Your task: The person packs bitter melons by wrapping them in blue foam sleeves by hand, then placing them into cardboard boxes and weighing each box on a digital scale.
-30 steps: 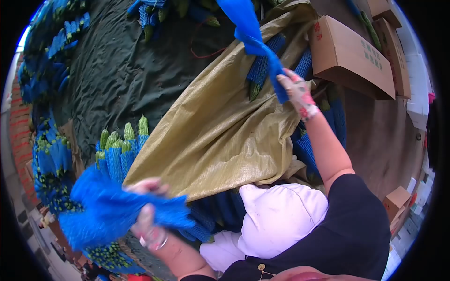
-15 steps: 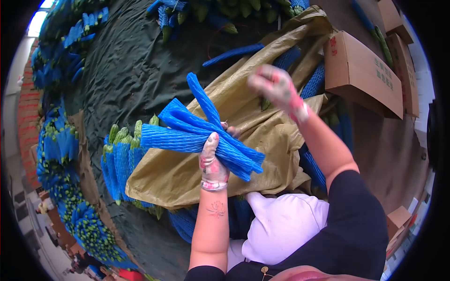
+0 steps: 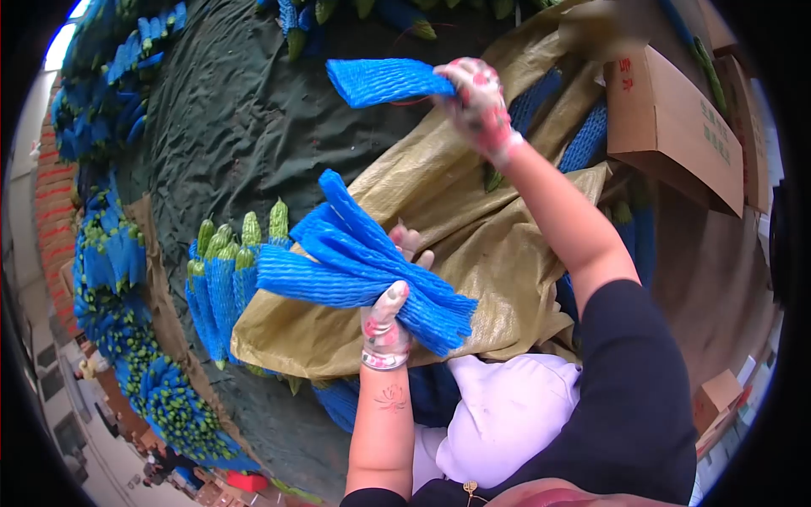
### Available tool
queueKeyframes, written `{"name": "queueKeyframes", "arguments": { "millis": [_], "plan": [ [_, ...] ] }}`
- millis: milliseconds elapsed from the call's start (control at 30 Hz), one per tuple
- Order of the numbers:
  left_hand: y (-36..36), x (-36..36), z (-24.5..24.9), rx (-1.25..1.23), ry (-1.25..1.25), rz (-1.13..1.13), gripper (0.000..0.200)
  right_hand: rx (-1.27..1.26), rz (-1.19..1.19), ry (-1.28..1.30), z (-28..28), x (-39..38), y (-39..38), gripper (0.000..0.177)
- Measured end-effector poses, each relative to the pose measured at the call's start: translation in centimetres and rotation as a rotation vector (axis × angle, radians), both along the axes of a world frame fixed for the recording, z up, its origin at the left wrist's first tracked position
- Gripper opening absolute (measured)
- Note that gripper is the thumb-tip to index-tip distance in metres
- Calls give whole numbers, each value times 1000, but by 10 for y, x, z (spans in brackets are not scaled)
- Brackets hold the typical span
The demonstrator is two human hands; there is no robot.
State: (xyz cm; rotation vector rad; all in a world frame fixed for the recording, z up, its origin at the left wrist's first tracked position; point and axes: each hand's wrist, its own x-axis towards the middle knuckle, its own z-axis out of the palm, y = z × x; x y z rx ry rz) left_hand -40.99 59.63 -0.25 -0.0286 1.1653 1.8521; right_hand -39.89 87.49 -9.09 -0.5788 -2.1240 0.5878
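My left hand (image 3: 387,325), in a white and pink glove, grips a bundle of blue foam net sleeves (image 3: 338,253) around its middle, over a tan woven sack (image 3: 296,338). The sleeves are flattened and fan out to the left. Farther up, my right hand (image 3: 481,101), gloved alike, pinches the end of a single blue foam net sleeve (image 3: 380,80), which points left. To the left of the bundle lie several bitter gourds (image 3: 224,270) in blue net sleeves, their green tips showing.
A dark green cloth (image 3: 245,135) covers the ground. Cardboard boxes (image 3: 676,135) stand at the right. More sleeved gourds (image 3: 173,406) are piled along the left, and others lie at the top and under the sack.
My right hand, bare of any sleeve before, now holds one and has moved up and slightly left. The left hand's bundle has dropped slightly in view.
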Motion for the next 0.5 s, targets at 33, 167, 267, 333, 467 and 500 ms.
{"name": "queueKeyframes", "arguments": {
  "millis": [33, 167, 267, 333, 467, 500],
  "plan": [
    [6, -1, -3, 66, 34, -11, 68, -219, 198, 5, 24, 16, -24, 14],
    [14, -4, -3, 77, 127, -194, 70, -1120, 706, -328, 82, 83, -97, 21],
    [23, 4, 10, -22, 44, -128, 66, -1036, 679, -305, 64, 114, -52, 28],
    [8, 4, -1, -15, -70, -6, 59, -1047, -90, -14, 17, 137, -6, 43],
    [-9, 14, 3, -38, -66, 32, 58, -615, -914, -761, -72, 198, 48, 93],
    [-16, 17, -3, -48, -98, 27, 58, -726, -986, -765, -68, 192, 47, 97]
  ]
}}
